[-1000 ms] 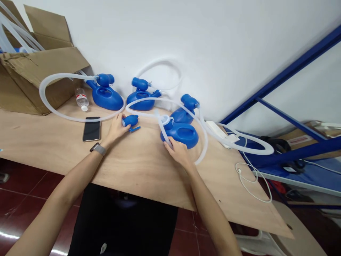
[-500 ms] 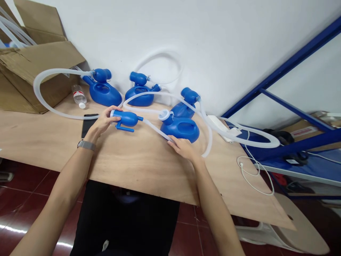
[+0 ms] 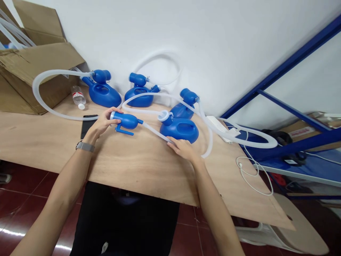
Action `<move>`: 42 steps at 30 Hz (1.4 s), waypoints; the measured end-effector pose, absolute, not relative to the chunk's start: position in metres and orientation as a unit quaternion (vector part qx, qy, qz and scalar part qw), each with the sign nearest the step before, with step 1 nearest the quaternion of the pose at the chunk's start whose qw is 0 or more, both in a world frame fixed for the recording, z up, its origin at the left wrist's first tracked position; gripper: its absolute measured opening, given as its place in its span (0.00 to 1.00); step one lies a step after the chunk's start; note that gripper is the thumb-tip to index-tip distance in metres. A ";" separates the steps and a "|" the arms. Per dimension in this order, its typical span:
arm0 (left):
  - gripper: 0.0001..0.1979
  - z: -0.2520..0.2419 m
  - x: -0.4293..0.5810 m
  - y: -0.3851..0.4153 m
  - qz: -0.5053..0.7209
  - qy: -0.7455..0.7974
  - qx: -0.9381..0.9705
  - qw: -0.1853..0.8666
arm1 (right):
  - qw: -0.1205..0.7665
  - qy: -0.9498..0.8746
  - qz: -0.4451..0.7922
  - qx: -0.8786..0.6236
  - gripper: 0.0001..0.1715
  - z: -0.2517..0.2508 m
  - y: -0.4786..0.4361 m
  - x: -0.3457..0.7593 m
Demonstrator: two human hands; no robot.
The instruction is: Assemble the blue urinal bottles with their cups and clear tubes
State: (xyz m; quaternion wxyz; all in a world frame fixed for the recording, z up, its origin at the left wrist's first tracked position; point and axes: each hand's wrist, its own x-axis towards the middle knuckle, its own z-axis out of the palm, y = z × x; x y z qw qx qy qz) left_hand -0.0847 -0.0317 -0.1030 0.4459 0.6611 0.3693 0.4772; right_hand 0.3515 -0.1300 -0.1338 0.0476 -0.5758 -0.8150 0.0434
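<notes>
While three look finished, the fourth is only partway joined

Under the left hand (image 3: 104,122) and the right hand (image 3: 184,149) stretches the wooden table (image 3: 133,167). Farther out, to the left of the left hand, the cardboard box (image 3: 28,85) holds more whitish tubing. Three sets appear done: the left jug (image 3: 105,96) beyond the left hand, the middle jug (image 3: 140,101) beyond the gap between the hands, and the right jug (image 3: 182,111) beyond the right hand. Each bears a blue bulb with a tube attached. The near jug (image 3: 173,132), just past the right hand, has no bulb on top.

The right hand is clamped on a pale tube (image 3: 156,132), whose end meets a nozzle in front of the left hand; whether it is pushed fully on, I cannot tell. That nozzle belongs to a loose bulb (image 3: 129,121), and the left hand is closed around its white-rimmed end. Smallest is the wire-like clip (image 3: 148,78) at the middle jug's joint, well beyond both hands. None shows at the joint between the hands, so clipping it and seating the bulb seem left.
</notes>
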 end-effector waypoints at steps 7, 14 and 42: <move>0.24 -0.102 -0.083 -0.035 0.445 0.381 0.686 0.432 | 0.054 -0.819 0.052 -0.568 0.28 -0.132 -0.132 0.348; 0.10 -0.105 -0.072 -0.032 0.455 0.308 0.665 0.506 | 0.046 -0.827 0.050 -0.559 0.33 -0.134 -0.137 0.339; 0.17 -0.119 -0.055 -0.035 0.388 0.346 0.679 0.517 | 0.064 -0.844 0.072 -0.528 0.32 -0.144 -0.143 0.312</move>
